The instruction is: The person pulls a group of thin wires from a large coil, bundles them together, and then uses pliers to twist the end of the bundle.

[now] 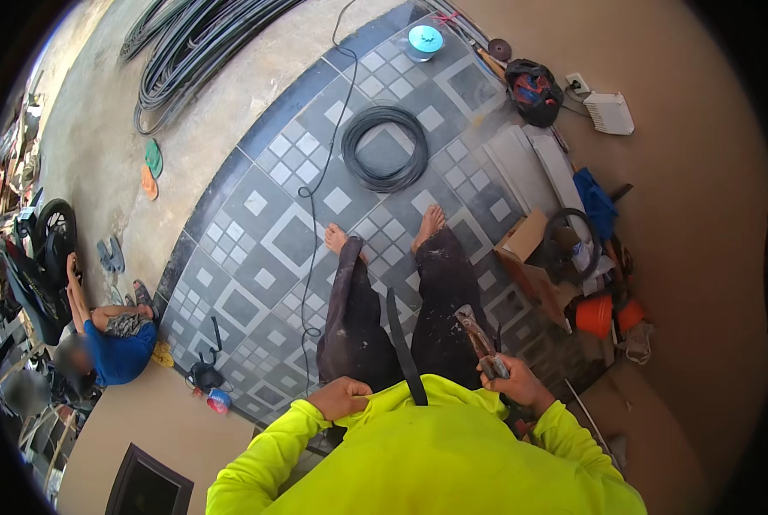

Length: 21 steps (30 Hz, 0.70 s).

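Observation:
My left hand point(341, 398) is closed at the waist, its fingers pinching the hem of my bright yellow shirt point(453, 446). On the other side, my right hand point(526, 384) grips a pair of pliers point(480, 339) by the grey handles. Their rusty brown jaws point forward, over my right thigh. From under the shirt's hem a black strap point(405, 348) hangs between my legs. A coil of dark wire point(347, 148) lies on the tiled floor beyond my bare feet, touched by neither hand.
A black cable point(308, 206) runs along the tiles left of my feet. Farther off are a tub with a turquoise top point(425, 39) and thick black hose coils point(165, 73). At right stand a cardboard box point(521, 236) and an orange pot point(593, 316). A person in blue point(122, 354) sits by a motorbike point(36, 275).

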Available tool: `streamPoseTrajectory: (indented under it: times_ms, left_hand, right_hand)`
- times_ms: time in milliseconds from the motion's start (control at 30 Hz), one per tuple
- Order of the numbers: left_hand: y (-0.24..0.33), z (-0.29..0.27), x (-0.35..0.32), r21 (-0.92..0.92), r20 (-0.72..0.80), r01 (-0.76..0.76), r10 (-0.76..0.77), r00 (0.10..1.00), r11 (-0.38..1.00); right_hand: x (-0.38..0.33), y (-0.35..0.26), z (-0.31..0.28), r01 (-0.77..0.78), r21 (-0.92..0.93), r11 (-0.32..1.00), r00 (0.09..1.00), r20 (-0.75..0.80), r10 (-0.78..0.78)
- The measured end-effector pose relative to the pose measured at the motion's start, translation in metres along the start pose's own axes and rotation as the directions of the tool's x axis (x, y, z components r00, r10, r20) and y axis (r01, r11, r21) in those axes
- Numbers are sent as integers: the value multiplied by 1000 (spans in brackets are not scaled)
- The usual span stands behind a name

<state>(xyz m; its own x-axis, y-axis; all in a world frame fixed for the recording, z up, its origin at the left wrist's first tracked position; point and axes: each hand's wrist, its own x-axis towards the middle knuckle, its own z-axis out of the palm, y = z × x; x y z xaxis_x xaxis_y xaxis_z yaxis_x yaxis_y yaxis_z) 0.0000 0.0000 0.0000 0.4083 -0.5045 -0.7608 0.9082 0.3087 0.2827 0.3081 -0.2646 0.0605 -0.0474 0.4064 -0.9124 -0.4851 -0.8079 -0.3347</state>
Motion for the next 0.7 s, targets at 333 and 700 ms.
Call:
streamPoseTrajectory:
  times_ms: [333, 700]
  left_hand:
    - [58, -326, 272, 544, -686, 117, 360, 633, 831]
    - [64, -518, 492, 368, -881, 44, 332, 337, 929]
  right_hand:
    - [447, 34, -238, -129, -671, 731, 692, -589, -419]
    - [663, 66, -374, -148, -847, 510, 574, -494, -653]
